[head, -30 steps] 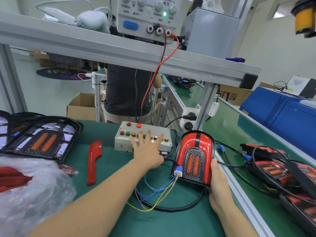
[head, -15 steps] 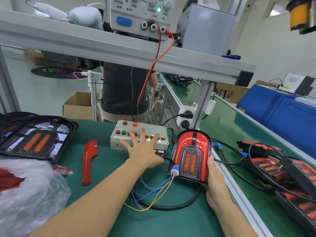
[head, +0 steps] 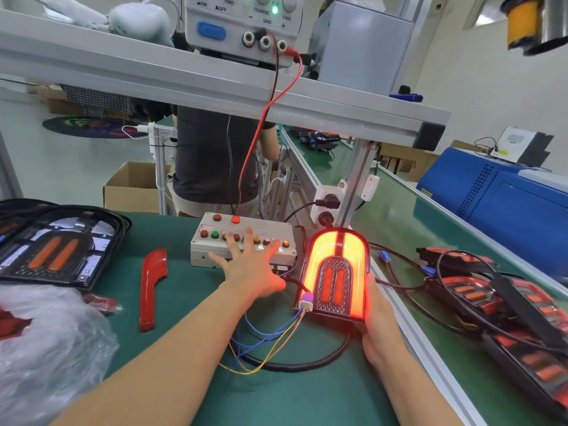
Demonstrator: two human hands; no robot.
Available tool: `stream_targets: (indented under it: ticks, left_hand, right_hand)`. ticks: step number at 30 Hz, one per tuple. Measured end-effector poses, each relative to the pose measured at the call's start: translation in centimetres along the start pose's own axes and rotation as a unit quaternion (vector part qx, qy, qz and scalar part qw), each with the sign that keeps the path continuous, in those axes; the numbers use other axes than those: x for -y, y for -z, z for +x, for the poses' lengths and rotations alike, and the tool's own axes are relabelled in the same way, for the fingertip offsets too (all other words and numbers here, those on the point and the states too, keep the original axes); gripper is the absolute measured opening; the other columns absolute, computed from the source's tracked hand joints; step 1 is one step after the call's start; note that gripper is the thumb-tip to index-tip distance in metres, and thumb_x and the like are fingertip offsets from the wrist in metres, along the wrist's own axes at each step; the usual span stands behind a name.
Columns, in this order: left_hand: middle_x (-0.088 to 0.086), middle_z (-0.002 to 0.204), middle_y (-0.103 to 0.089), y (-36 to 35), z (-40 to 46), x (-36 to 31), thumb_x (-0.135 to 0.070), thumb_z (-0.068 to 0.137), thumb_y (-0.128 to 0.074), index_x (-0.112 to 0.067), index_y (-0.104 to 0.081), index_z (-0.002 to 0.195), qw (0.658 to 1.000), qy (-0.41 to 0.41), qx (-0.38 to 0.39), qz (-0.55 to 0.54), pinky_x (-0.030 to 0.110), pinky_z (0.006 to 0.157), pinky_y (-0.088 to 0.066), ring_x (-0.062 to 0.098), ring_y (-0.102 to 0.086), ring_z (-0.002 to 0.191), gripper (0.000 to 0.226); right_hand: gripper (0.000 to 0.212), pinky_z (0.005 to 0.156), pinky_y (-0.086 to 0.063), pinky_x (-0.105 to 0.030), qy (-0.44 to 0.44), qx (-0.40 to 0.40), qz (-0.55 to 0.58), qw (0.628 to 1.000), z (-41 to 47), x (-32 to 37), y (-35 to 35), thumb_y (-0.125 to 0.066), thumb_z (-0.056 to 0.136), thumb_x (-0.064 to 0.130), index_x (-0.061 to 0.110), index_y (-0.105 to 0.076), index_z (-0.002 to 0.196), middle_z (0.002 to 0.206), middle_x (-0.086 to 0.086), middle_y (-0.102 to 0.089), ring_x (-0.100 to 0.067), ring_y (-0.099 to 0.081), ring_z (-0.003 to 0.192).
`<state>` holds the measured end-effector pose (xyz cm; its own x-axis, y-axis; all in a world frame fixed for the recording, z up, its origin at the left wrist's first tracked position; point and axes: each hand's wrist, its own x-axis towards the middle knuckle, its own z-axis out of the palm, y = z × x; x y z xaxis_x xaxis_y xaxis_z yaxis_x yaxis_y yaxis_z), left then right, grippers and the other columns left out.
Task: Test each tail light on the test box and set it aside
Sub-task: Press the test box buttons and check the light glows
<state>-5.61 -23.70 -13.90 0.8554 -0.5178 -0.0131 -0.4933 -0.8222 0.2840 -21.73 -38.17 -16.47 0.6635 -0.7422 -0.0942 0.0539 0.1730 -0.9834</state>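
A red tail light [head: 336, 273] stands tilted up on the green mat, its outer band glowing bright orange-red. My right hand [head: 379, 327] grips its lower right edge from behind. A small connector [head: 306, 302] with coloured wires is plugged into its lower left corner. The grey test box [head: 242, 241] with a row of coloured buttons sits just left of the light. My left hand [head: 253, 267] lies spread over the box's front, fingertips on the button row.
Several tail lights with cables [head: 504, 305] are piled on the conveyor to the right. Unlensed light housings [head: 55, 244] lie at far left, a red trim piece [head: 152, 287] and a plastic bag [head: 46, 348] nearer. An aluminium shelf [head: 215, 84] carries a power supply [head: 242, 23] overhead.
The tail light has lit up bright orange-red; it was dark in both earlier frames. My left hand's fingers stayed on the test box buttons. My right hand kept its hold.
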Motion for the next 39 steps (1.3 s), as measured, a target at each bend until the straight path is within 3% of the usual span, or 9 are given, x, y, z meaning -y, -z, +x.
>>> stream_targets:
  ticks: [8, 17, 23, 29, 39]
  left_hand:
    - [0.002, 0.159, 0.018, 0.5, 0.1, -0.2, -0.044, 0.073, -0.065, -0.056, -0.017, 0.143, 1.0, 0.006, 0.007, -0.021, 0.077, 0.101, 0.003, 0.042, 0.023, 0.141, 0.085]
    - [0.001, 0.158, 0.018, 0.4, 0.2, 0.0, -0.042, 0.075, -0.064, -0.057, -0.016, 0.142, 1.0, 0.009, 0.011, -0.023, 0.076, 0.102, 0.001, 0.041, 0.023, 0.141, 0.084]
    - [0.002, 0.158, 0.016, 0.1, 0.2, 0.2, -0.031, 0.075, -0.058, -0.058, -0.016, 0.14, 1.0, 0.008, 0.002, -0.015, 0.076, 0.102, 0.0, 0.041, 0.021, 0.142, 0.082]
    - [0.0, 0.158, 0.017, 0.5, 0.1, 0.1, -0.038, 0.075, -0.06, -0.059, -0.017, 0.14, 1.0, 0.005, 0.016, -0.021, 0.076, 0.102, 0.0, 0.04, 0.021, 0.142, 0.08]
    - [0.0, 0.158, 0.017, 0.4, 0.1, 0.1, -0.044, 0.072, -0.061, -0.059, -0.014, 0.14, 1.0, 0.002, 0.013, -0.002, 0.077, 0.101, 0.0, 0.041, 0.02, 0.142, 0.084]
  right_hand:
    - [0.049, 0.063, -0.055, -0.028, -0.011, -0.004, -0.007, 1.0, 0.2, 0.1, 0.1, -0.038, 0.096, 0.057, 0.023, -0.069, 0.111, 0.096, -0.002, -0.077, -0.018, -0.074, 0.085]
    - [0.046, 0.074, -0.053, -0.035, 0.005, 0.001, 0.008, 1.0, 0.3, -0.1, 0.3, -0.036, 0.098, 0.056, 0.026, -0.067, 0.113, 0.099, 0.0, -0.076, -0.017, -0.073, 0.09]
    - [0.041, 0.07, -0.049, -0.032, -0.012, -0.043, 0.115, 0.992, 0.6, -0.2, 1.1, -0.037, 0.1, 0.053, 0.026, -0.068, 0.105, 0.092, 0.004, -0.077, -0.009, -0.073, 0.078]
    - [0.043, 0.077, -0.052, -0.032, -0.021, -0.051, 0.201, 0.978, 1.0, -0.1, 1.8, -0.036, 0.1, 0.051, 0.023, -0.068, 0.11, 0.099, 0.001, -0.076, -0.01, -0.073, 0.084]
    - [0.041, 0.079, -0.053, -0.038, -0.012, -0.013, 0.162, 0.987, 0.7, -0.1, 1.0, -0.038, 0.099, 0.051, 0.024, -0.066, 0.114, 0.106, -0.003, -0.075, -0.015, -0.073, 0.09]
